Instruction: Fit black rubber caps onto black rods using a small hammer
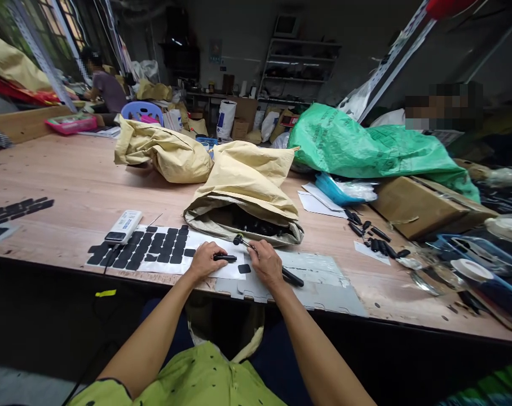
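Observation:
My left hand (pixel 207 259) is closed on a slim black part (pixel 225 257), pressing it against white paper at the table's front edge. In my right hand (pixel 265 263) is a small hammer (pixel 293 277) with a black handle and thin metal shaft; its small dark head is raised just above and right of the black part. A black rounded-square pad (pixel 244 269) lies on the paper between my hands. Left of them, several rows of similar pads (pixel 155 246) cover white sheets. Directly beyond, a cream sack (pixel 247 175) lies with its mouth towards me, dark pieces inside.
A white electronic device (pixel 123 226) stands on the pads at left. Grey sheeting (pixel 323 282) lies under my right forearm. Black handles (pixel 380 247), a cardboard box (pixel 429 206) and a green sack (pixel 366 146) are at right. Another person (pixel 106 87) sits far left.

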The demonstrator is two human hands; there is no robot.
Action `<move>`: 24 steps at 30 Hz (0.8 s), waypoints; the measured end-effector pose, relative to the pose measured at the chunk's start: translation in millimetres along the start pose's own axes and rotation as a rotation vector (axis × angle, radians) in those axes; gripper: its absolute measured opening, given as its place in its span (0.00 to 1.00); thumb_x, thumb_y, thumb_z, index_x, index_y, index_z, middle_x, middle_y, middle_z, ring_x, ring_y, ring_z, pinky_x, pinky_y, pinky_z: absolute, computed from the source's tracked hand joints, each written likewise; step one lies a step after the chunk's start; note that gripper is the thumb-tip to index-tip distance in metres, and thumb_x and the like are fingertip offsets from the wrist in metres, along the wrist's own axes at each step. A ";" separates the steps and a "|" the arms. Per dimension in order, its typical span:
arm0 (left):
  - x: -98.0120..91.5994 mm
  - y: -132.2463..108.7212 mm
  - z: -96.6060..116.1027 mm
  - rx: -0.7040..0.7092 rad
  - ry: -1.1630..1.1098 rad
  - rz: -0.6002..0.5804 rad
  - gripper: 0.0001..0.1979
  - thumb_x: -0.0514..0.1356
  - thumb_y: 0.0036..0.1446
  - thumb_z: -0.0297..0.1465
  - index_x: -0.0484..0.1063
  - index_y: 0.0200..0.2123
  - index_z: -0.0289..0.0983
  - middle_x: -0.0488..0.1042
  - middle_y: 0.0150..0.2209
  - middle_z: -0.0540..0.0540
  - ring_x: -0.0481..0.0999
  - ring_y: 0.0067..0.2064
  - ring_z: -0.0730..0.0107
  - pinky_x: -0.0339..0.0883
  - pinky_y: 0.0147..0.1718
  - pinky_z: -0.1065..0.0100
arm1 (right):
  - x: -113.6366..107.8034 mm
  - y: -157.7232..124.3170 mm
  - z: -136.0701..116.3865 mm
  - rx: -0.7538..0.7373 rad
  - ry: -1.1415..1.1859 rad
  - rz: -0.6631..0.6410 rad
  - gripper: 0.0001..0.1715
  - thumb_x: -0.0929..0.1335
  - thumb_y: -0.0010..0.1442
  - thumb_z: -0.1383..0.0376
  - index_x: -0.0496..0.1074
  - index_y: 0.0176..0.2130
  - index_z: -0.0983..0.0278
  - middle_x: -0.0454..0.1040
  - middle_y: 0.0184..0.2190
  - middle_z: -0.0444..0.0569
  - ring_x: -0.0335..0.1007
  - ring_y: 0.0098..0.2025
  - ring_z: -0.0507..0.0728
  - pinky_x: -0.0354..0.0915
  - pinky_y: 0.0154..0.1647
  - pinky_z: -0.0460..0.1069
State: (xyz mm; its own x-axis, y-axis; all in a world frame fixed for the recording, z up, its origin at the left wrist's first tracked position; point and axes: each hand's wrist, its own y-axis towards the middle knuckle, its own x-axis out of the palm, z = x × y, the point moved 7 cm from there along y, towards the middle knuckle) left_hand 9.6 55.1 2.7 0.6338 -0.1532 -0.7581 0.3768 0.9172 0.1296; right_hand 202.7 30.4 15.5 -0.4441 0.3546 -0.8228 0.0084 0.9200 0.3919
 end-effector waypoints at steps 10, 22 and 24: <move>-0.5 0.6 -1.7 -0.046 -0.064 -0.045 0.10 0.67 0.48 0.32 0.80 0.37 0.41 0.77 0.37 0.49 0.71 0.43 0.62 0.63 0.44 0.64 | -12.9 -25.5 -24.4 0.000 0.269 -0.123 0.14 0.62 0.65 0.60 0.76 0.43 0.57 0.77 0.38 0.45 0.72 0.40 0.54 0.65 0.41 0.48; 0.9 3.3 -1.0 -0.118 -0.056 -0.073 0.09 0.69 0.44 0.28 0.80 0.33 0.41 0.77 0.36 0.50 0.71 0.43 0.63 0.63 0.43 0.65 | -21.9 -20.1 -43.1 -0.063 0.282 -0.083 0.13 0.62 0.65 0.60 0.76 0.43 0.58 0.78 0.39 0.47 0.73 0.41 0.55 0.65 0.43 0.48; 0.6 3.8 -1.2 -0.121 -0.047 -0.068 0.08 0.69 0.44 0.29 0.80 0.32 0.40 0.77 0.35 0.50 0.71 0.42 0.63 0.62 0.41 0.66 | -19.1 -22.4 -43.2 -0.061 0.233 -0.092 0.13 0.62 0.65 0.60 0.75 0.43 0.58 0.77 0.38 0.46 0.73 0.40 0.55 0.65 0.41 0.47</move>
State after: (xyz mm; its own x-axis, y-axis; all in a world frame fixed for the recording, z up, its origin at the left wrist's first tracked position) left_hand 10.6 58.9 1.9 0.6413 -0.2313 -0.7316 0.3376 0.9413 -0.0016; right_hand 172.3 -4.1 40.2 -0.6348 0.2150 -0.7422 -0.0931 0.9322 0.3497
